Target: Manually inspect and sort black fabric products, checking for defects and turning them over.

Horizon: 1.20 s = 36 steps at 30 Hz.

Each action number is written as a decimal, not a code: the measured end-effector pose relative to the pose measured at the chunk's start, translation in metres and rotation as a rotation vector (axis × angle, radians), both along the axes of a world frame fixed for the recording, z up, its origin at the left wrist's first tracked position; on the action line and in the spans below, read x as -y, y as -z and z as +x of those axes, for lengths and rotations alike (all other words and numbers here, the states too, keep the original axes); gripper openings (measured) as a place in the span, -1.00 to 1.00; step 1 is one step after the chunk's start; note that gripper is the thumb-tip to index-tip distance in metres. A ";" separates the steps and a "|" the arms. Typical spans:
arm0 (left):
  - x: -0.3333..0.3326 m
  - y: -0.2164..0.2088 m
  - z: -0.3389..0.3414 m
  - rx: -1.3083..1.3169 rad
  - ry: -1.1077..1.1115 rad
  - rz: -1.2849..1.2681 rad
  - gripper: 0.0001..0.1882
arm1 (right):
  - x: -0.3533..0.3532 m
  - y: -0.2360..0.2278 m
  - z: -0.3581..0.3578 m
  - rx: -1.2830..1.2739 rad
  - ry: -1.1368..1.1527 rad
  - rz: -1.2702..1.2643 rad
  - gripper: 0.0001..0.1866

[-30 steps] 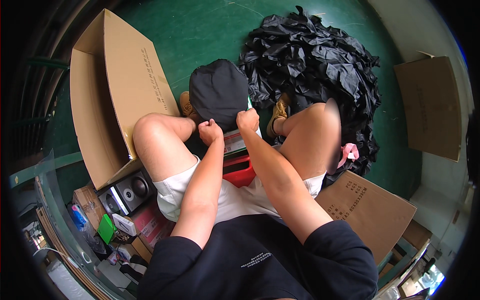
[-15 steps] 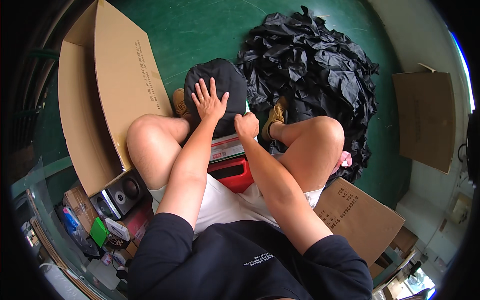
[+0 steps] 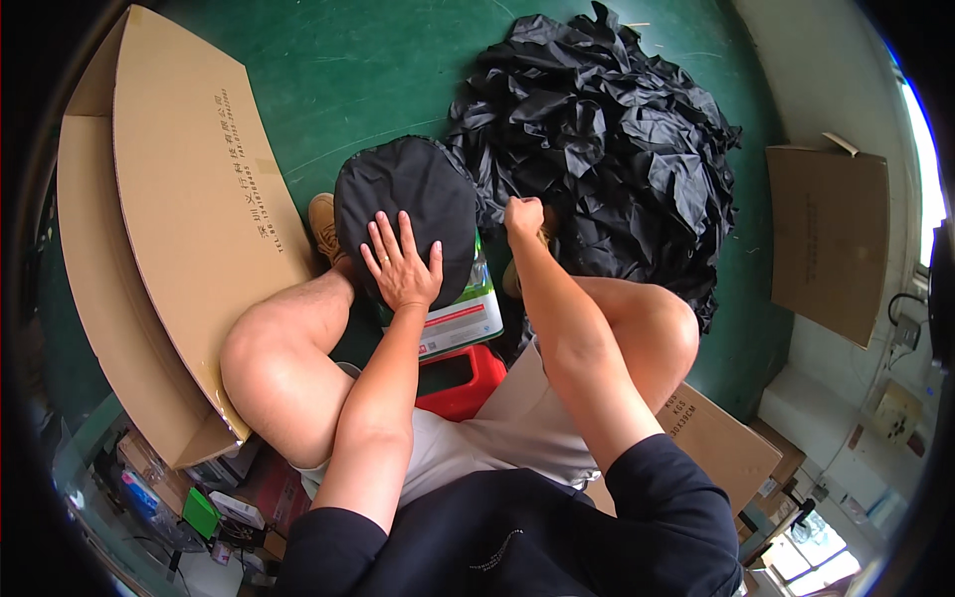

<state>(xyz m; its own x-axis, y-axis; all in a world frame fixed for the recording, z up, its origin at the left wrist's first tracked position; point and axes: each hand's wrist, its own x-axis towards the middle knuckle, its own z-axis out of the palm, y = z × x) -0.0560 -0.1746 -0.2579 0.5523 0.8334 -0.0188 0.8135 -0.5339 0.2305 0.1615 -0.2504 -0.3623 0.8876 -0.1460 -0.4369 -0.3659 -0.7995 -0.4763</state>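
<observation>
A rounded piece of black fabric [image 3: 403, 184] lies over a white and green package [image 3: 463, 323] between my legs. My left hand [image 3: 406, 267] rests flat on this fabric, fingers spread. To its right, my right hand [image 3: 524, 216] is closed at the edge of a large crumpled heap of black fabric [image 3: 617, 149]. A shiny fold of black fabric runs from the rounded piece to the right fist, which grips it. The fingertips are hidden from view.
A large cardboard box [image 3: 189, 199] stands at my left. A red plastic container [image 3: 477, 383] sits close in front of me. More cardboard boxes are at the lower right [image 3: 721, 438] and against the right wall [image 3: 831, 244]. The floor [image 3: 328, 80] is green.
My right hand has moved away from the package toward the heap, rightward and up in the picture. My left hand stays flat on the rounded fabric, now lower on it. The view has shifted.
</observation>
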 end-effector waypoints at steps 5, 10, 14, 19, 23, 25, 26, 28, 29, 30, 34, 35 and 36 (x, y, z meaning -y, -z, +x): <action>-0.008 -0.001 -0.016 -0.048 -0.031 -0.006 -0.20 | -0.022 0.011 -0.019 -0.517 0.226 0.057 -0.66; 0.002 0.002 -0.002 -0.046 -0.009 -0.004 -0.21 | -0.007 0.045 -0.010 -0.430 0.206 0.086 -0.65; 0.002 0.000 0.006 0.005 0.002 0.000 -0.21 | 0.000 0.037 0.036 -0.032 -0.063 0.107 -0.66; -0.003 -0.003 -0.012 -0.057 -0.019 0.060 -0.23 | -0.033 -0.081 0.079 -0.067 -0.087 0.648 -0.77; 0.003 -0.001 0.000 -0.054 0.027 0.098 -0.23 | -0.029 -0.172 0.115 0.216 -0.195 0.740 -0.79; 0.001 0.002 -0.015 -0.126 0.029 0.094 -0.21 | -0.036 -0.232 0.095 0.104 -0.357 0.754 -0.79; 0.002 0.000 -0.015 -0.112 0.037 0.108 -0.20 | -0.031 -0.259 0.090 0.075 -0.430 0.730 -0.84; -0.002 -0.020 -0.003 -0.133 0.011 0.015 -0.23 | -0.021 -0.299 0.072 0.058 -0.505 0.725 -0.87; -0.006 -0.028 0.003 -0.164 -0.014 -0.098 -0.25 | -0.017 -0.314 0.058 0.080 -0.639 0.876 -0.85; -0.012 -0.031 0.012 0.060 -0.123 -0.177 -0.30 | -0.012 -0.332 0.044 0.104 -0.773 1.024 -0.82; -0.075 -0.081 0.047 0.964 -0.460 -1.406 -0.37 | -0.010 -0.383 -0.017 0.118 -1.387 1.155 -0.80; -0.100 -0.090 0.045 1.240 -0.224 -1.803 -0.37 | -0.012 -0.382 -0.029 0.027 -1.513 1.180 -0.79; -0.116 -0.100 0.046 1.490 0.080 -2.190 -0.36 | -0.013 -0.375 -0.040 -0.012 -1.635 1.139 -0.77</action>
